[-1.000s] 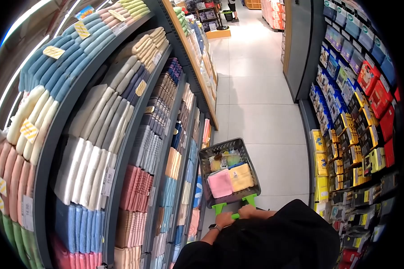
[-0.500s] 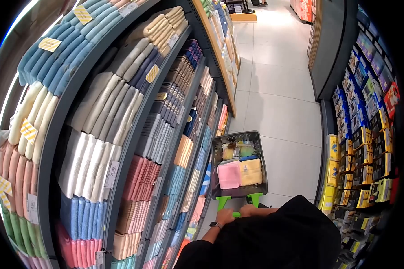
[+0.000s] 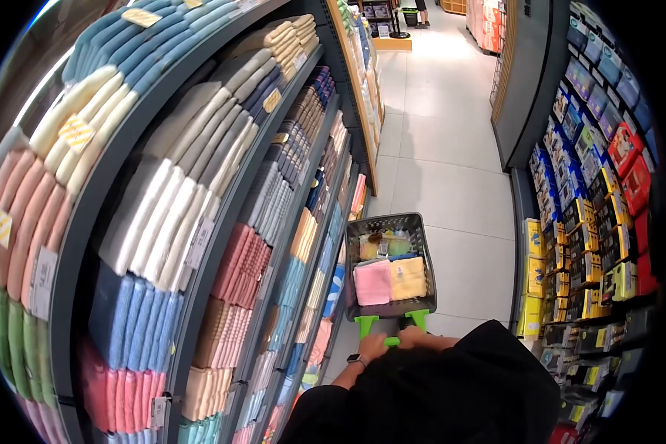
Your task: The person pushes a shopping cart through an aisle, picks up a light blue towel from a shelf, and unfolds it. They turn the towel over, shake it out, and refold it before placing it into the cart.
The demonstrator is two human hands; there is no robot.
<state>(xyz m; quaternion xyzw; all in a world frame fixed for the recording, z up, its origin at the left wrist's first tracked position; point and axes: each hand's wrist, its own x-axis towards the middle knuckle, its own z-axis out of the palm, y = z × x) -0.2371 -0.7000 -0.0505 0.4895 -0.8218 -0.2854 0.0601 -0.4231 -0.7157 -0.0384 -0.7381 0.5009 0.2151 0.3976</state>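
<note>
Both my hands are closed round the green handle [image 3: 393,342] of a dark shopping basket [image 3: 429,264]. On the left side of the handle is my left hand [image 3: 374,345], with a watch [image 3: 356,359] on its wrist. My right hand [image 3: 413,338] grips close beside it, partly covered by the black sleeve. Inside the basket a folded pink towel [image 3: 372,283] lies next to a folded yellow towel [image 3: 408,277]. Behind them are packaged items [image 3: 385,245] in clear wrapping, too small to make out.
Shelves of folded towels [image 3: 159,222] line the left side, with price tags [image 3: 200,243] on their edges. Packaged goods hang on a rack [image 3: 584,222] at the right. A tiled aisle [image 3: 444,177] runs ahead past a grey pillar [image 3: 522,89]. Far off stands a person [image 3: 422,15].
The left shelves have shifted nearer and lower in view, and more of the far aisle shows. The basket stays in front of me, with both hands still on its handle.
</note>
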